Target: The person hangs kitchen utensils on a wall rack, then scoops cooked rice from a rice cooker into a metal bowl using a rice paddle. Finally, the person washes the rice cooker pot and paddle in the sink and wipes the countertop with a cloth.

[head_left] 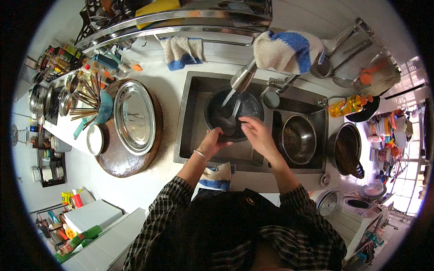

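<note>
A dark round pan (217, 98) sits in the left basin of the steel sink (190, 111), under the metal faucet (244, 75), from which water runs. My left hand (214, 140) grips the near rim of the pan, its thumb over the edge. At the pan's right near side is my right hand (255, 132), with fingers loosely bent and apart and nothing visible in them. Whether its fingertips touch the pan I cannot tell. A pale streak in the pan could be a utensil handle or a reflection. In the right basin stands a steel bowl (299, 139).
Left of the sink, a round wooden chopping board (125, 166) bears an oval metal tray (135, 118), a small white dish (95, 139) and a chopsticks holder (105, 107). Striped cloths hang over the faucet (288, 50) and on a rail (183, 50). A pot (346, 149) stands right.
</note>
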`<state>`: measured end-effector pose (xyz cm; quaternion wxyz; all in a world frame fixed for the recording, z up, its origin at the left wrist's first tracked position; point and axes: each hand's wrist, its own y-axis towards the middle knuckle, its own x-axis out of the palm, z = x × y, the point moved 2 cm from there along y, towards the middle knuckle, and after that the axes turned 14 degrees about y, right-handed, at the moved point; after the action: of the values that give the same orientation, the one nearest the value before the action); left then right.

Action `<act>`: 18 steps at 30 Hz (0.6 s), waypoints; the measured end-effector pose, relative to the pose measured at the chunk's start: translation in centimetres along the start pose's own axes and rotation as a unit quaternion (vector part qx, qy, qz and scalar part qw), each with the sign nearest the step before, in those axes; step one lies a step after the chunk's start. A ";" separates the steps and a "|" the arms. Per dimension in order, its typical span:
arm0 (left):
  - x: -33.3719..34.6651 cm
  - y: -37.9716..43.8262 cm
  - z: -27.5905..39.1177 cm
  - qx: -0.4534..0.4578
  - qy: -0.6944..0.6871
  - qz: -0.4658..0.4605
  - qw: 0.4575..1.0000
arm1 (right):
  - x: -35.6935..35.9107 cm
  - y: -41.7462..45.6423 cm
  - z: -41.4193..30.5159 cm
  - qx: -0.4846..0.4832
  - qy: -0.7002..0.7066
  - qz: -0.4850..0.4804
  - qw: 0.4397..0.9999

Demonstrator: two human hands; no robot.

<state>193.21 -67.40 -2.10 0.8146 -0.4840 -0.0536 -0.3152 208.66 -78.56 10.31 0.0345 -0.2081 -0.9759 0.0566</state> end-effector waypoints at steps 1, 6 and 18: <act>0.2 -0.1 0.0 -0.009 -0.003 0.018 1.000 | -0.6 -0.6 -0.1 0.004 0.006 0.026 1.000; 1.8 -0.3 0.5 -0.044 -0.008 0.040 0.998 | -4.9 -3.6 0.7 0.036 0.008 0.089 0.995; 1.0 -1.0 1.7 -0.008 -0.016 0.028 0.999 | -7.6 -1.5 1.7 -0.002 -0.011 0.128 0.992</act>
<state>193.80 -66.75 -0.05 0.8183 -0.4966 -0.0509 -0.2848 214.87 -83.20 8.48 0.0157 -0.3306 -0.9417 0.0605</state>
